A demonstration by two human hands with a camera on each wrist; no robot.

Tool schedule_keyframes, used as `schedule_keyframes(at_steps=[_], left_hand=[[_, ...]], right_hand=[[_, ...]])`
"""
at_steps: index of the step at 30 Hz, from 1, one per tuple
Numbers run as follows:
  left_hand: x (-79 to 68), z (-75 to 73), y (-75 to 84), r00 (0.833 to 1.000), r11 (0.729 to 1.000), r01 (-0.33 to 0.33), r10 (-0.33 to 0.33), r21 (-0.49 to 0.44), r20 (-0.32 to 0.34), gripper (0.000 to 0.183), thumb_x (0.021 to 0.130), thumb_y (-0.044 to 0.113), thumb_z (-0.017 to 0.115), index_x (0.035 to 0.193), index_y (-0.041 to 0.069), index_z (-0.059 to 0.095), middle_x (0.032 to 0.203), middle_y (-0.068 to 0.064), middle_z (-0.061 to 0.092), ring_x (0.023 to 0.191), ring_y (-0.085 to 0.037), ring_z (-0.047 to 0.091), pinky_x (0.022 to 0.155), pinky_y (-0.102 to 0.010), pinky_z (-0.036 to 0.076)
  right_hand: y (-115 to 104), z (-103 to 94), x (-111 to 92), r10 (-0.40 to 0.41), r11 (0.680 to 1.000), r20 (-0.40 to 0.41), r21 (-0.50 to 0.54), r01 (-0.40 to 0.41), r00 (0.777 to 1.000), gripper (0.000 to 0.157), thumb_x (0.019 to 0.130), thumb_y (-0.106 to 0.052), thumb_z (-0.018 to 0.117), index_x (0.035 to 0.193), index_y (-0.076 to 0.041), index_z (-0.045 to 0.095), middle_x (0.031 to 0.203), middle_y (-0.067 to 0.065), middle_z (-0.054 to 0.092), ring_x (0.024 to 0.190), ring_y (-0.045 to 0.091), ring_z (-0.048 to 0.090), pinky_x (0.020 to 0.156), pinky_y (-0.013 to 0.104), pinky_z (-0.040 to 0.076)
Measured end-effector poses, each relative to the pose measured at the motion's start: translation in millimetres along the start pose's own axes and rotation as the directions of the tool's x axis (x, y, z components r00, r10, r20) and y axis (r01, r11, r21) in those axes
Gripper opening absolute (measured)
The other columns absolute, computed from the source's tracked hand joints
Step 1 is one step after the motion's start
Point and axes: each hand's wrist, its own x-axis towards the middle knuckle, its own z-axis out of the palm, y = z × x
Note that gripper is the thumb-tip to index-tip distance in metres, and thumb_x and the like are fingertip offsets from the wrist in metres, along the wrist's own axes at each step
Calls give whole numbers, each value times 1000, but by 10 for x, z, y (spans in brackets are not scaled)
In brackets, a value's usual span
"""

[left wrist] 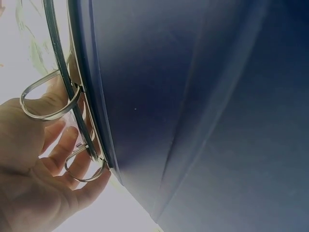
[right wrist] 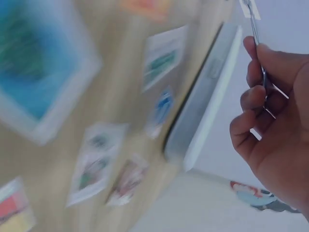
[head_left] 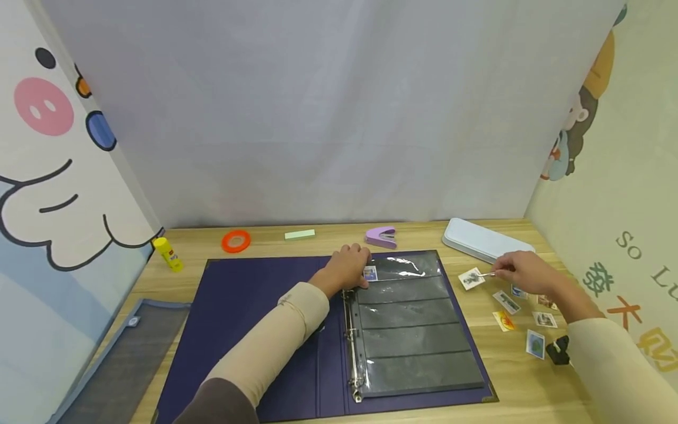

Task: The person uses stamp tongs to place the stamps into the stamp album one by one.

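Observation:
My left hand (head_left: 346, 268) rests at the upper inner corner of the black stock page (head_left: 402, 338) in an open navy ring binder (head_left: 254, 318). In the left wrist view, its loosely bent fingers (left wrist: 67, 147) lie beside the metal rings (left wrist: 50, 116). A small blue stamp (head_left: 370, 273) shows in the top clear pocket, right of the hand. My right hand (head_left: 521, 271) pinches metal tweezers (right wrist: 256, 29) between thumb and fingers. At their tip is a white-bordered stamp (head_left: 470, 279) with a dark picture, just right of the binder.
Several loose stamps (head_left: 535, 344) lie on the right, near a small black object (head_left: 558, 350). A pale blue case (head_left: 484, 238), purple stapler (head_left: 381, 237), green strip (head_left: 299, 235), orange tape roll (head_left: 235, 241) and glue stick (head_left: 168, 254) line the back. A mesh pouch (head_left: 135, 359) lies left.

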Motion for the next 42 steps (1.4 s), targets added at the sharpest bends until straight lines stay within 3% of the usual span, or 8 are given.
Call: schedule_keyframes(at_steps=[6,12,19,24,34,42], left_hand=[[-6,0,-22,1000,1000,5,-5,-10,-5,57,79,41,76,125,16,52,125,-7,55,114,-27,52,95,-44,45],[-10,1,-11,1000,1000,4,-4,-17,-1,59,80,41,75,128,17,51,128,-8,53,119,-28,50,98,-46,44],[-16,-5,-16,1000,1000,13,-13,-21,-2,60,80,41,75,129,18,51,130,-7,53,120,-28,50,99,-46,44],[-25,-5,-30,1000,1000,13,-13,-22,-6,60,79,41,76,128,18,51,128,-7,53,118,-27,51,97,-45,44],[28,41,-31,1000,999,26,-26,-20,-5,60,78,41,76,128,19,51,128,-6,53,118,-26,51,97,-45,44],[64,47,-25,999,999,36,-36,0,-2,59,79,43,76,127,19,51,127,-5,53,117,-26,51,96,-44,45]], right_hand=[[-195,-90,430,-40,998,-63,-57,36,997,12,91,-10,61,94,-8,73,89,4,72,81,17,62,73,38,49],[-334,-42,840,-67,995,-84,-82,60,994,14,92,-10,60,94,-7,73,92,8,72,84,22,64,76,42,47],[-573,95,1186,-55,998,-79,-47,52,995,17,94,-12,57,98,-6,72,94,10,71,86,25,65,78,47,49],[-717,198,1371,-93,991,-57,-104,87,994,16,92,-10,58,93,-7,73,91,9,72,87,26,64,80,46,49],[-958,344,1545,-232,924,92,-290,248,969,15,89,-4,61,84,-13,72,85,2,66,82,20,61,80,42,50],[-1028,475,1673,-321,858,116,-385,341,940,11,82,-13,70,74,-21,71,75,-4,60,69,14,53,71,37,47]])
